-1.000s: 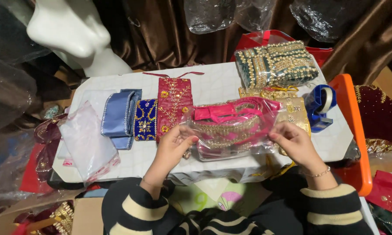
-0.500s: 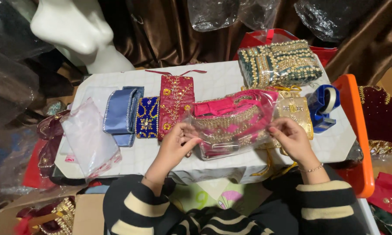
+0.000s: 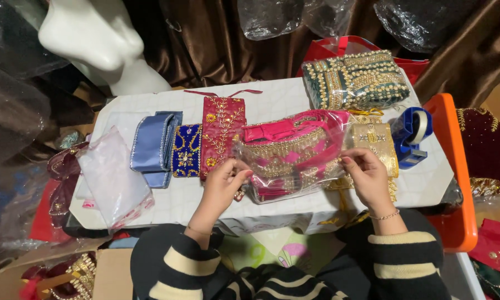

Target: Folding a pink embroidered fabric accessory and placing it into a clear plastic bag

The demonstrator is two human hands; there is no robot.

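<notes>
A clear plastic bag [image 3: 294,155] with a pink and gold embroidered garment inside lies over the middle of the white table [image 3: 427,183]. My left hand [image 3: 223,186] pinches the bag's left edge. My right hand [image 3: 366,176] grips its right edge, with a thin bracelet on that wrist. Both of my sleeves are black with cream stripes.
Left of the bag lie a red embroidered piece [image 3: 221,130], a dark blue piece [image 3: 185,150], a folded light blue cloth [image 3: 152,147] and an empty clear bag [image 3: 112,178]. Behind are a green and gold packed garment [image 3: 352,79], a gold piece [image 3: 375,139], a blue tape dispenser [image 3: 413,133] and a white mannequin [image 3: 97,41].
My hands have shifted the bag slightly on the table, and my left hand now pinches its edge more tightly. The view has tilted a little.
</notes>
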